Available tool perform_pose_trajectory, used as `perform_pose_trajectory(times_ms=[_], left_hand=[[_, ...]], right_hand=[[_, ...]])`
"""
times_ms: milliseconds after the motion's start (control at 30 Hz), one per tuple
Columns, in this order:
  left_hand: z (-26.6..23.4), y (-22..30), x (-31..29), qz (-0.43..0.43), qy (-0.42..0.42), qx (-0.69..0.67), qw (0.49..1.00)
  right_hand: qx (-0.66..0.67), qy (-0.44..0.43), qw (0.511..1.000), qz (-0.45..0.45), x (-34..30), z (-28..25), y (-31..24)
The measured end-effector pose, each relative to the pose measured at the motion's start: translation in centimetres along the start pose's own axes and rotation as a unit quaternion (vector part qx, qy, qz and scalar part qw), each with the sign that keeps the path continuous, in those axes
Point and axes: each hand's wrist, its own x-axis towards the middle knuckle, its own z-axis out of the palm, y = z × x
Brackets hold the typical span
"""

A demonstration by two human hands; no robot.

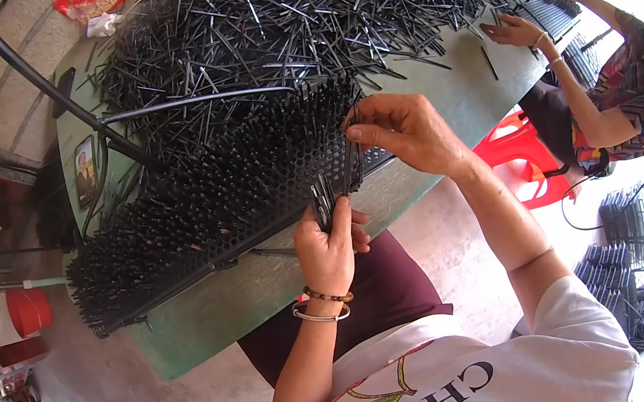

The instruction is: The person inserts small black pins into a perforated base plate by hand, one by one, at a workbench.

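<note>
A long black board (296, 191) full of holes lies slanted across the front of the table. Thin black sticks (192, 190) stand densely upright in most of it; bare holes show along the near right part. My left hand (326, 256), at the board's near edge, is closed around a small bundle of black sticks (324, 201). Above the board's right end, my right hand (413, 133) pinches with thumb and forefinger what looks like one thin black stick, its lower end close to the holes. Behind the board spreads a large heap of loose black sticks (299, 13).
A green-topped table (180, 344) carries everything. A black bent tube frame (31, 66) rises at the left, near a phone (85, 168) and a red packet (88, 0). Across the right side, a co-worker (637, 97) reaches toward the heap, near a red stool (523, 154). Black racks (627, 269) stand lower right.
</note>
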Motion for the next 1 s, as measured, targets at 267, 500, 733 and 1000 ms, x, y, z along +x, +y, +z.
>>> perform_pose_trajectory(times_ms=[267, 500, 733, 1000], left_hand=[[-0.2, 0.7, 0.3, -0.002, -0.007, 0.004, 1.0], [-0.5, 1.1, -0.7, -0.151, -0.087, -0.132, 0.976], [-0.7, 0.3, -0.8, -0.163, -0.091, -0.151, 0.971], [-0.8, 0.0, -0.8, -0.167, -0.09, -0.156, 0.969]], right_hand=[[-0.037, 0.025, 0.998, -0.049, 0.1, -0.7, -0.3], [-0.152, 0.077, 0.974, -0.147, 1.9, -1.7, 0.1], [-0.163, 0.061, 0.979, -0.108, 2.5, -1.6, 0.6], [-0.098, 0.068, 0.983, -0.142, 2.7, -1.7, 2.5]])
